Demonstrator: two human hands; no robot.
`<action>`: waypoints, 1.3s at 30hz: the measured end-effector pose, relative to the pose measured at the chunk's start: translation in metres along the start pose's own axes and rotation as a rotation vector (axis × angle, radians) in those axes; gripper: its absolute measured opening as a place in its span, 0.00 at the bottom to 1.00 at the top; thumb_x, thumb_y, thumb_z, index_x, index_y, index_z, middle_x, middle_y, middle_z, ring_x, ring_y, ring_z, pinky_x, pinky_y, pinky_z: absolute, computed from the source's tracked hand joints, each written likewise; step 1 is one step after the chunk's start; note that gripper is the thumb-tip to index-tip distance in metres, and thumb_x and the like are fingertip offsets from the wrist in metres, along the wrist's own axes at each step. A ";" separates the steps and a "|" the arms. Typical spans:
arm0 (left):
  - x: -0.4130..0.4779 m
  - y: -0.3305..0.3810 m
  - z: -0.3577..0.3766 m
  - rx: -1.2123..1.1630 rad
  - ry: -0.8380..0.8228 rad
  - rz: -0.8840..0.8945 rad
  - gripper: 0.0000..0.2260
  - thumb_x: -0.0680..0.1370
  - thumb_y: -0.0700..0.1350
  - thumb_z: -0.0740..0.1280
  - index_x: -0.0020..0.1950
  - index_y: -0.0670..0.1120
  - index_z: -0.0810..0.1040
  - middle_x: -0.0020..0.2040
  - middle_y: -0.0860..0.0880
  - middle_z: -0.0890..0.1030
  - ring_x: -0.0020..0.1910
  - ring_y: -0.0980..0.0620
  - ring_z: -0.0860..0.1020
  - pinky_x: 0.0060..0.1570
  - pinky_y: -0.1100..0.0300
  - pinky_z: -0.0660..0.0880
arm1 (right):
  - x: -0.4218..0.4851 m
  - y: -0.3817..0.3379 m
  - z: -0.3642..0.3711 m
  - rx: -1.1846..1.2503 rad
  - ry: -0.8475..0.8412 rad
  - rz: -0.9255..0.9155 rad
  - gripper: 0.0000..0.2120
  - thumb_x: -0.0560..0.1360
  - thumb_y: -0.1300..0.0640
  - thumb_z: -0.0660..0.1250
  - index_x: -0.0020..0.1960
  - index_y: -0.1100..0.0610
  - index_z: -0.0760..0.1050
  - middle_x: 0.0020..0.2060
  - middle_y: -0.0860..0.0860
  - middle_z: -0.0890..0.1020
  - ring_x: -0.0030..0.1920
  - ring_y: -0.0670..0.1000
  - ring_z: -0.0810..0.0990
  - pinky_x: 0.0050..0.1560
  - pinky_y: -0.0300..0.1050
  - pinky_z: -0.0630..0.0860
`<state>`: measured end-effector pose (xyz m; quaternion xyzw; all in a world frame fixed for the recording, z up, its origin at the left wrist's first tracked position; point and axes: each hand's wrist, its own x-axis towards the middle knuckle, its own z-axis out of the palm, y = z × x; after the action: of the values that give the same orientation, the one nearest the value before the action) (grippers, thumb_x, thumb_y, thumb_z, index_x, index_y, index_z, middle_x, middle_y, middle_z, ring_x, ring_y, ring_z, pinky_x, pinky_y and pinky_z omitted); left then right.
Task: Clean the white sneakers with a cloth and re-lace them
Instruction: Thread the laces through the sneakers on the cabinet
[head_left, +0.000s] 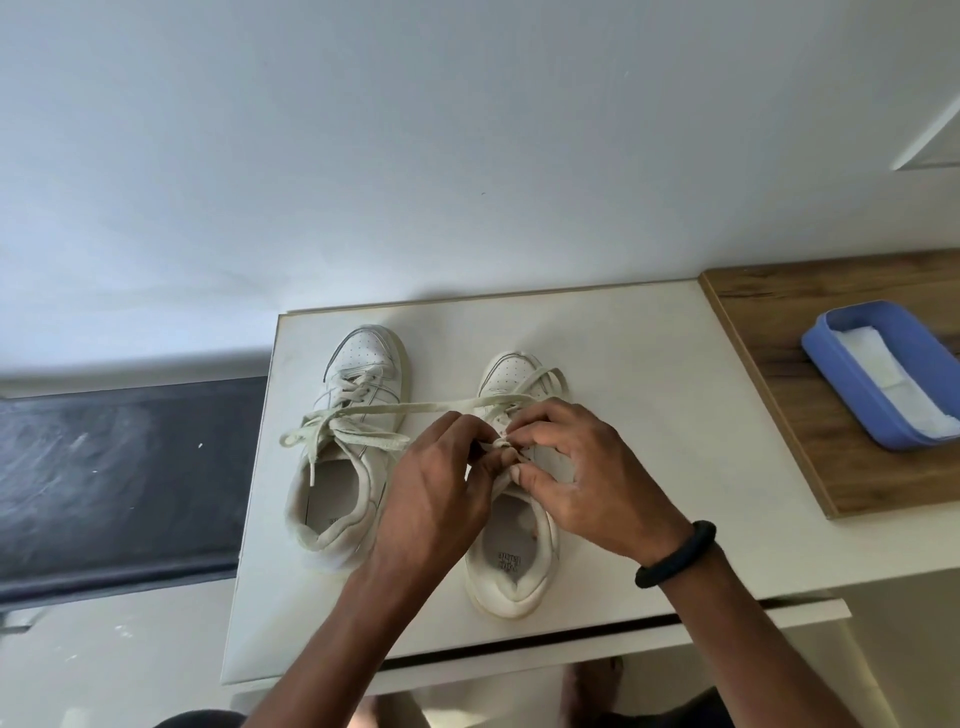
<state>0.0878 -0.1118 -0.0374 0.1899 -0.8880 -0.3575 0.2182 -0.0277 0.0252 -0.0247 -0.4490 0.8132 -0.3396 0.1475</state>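
White sneakers sit side by side on the counter (649, 395), toes away. Both hands, left (434, 483) and right (582, 467), pinch the lace (441, 404) at the right sneaker (511, 519) (likely threading an eyelet); left sneaker (343, 447) already laced.

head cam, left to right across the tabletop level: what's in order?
Dark mat → left sneaker → left hand → right hand on the right sneaker → black wristband → wooden board → blue tray holding a white cloth.
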 end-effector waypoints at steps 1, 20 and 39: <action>0.000 0.000 0.001 0.017 0.015 0.018 0.06 0.76 0.45 0.75 0.47 0.45 0.80 0.40 0.53 0.79 0.38 0.54 0.78 0.37 0.59 0.75 | 0.001 0.001 0.000 0.034 -0.009 0.023 0.13 0.74 0.52 0.72 0.56 0.54 0.83 0.56 0.43 0.80 0.60 0.43 0.76 0.61 0.37 0.74; 0.003 0.003 -0.005 0.276 0.032 0.206 0.08 0.81 0.49 0.66 0.47 0.47 0.82 0.40 0.52 0.78 0.35 0.52 0.77 0.31 0.62 0.69 | 0.009 0.002 0.009 0.253 -0.039 0.111 0.10 0.78 0.61 0.67 0.42 0.48 0.77 0.52 0.44 0.77 0.59 0.49 0.77 0.60 0.51 0.77; 0.001 0.006 -0.002 -0.072 -0.261 -0.163 0.11 0.85 0.52 0.59 0.47 0.48 0.73 0.40 0.56 0.75 0.40 0.62 0.73 0.40 0.73 0.67 | 0.003 0.000 0.004 0.096 0.059 -0.006 0.05 0.73 0.61 0.73 0.48 0.56 0.83 0.50 0.44 0.83 0.52 0.45 0.82 0.53 0.47 0.80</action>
<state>0.0871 -0.1092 -0.0320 0.2054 -0.8770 -0.4275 0.0777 -0.0271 0.0207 -0.0275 -0.4336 0.7987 -0.3916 0.1439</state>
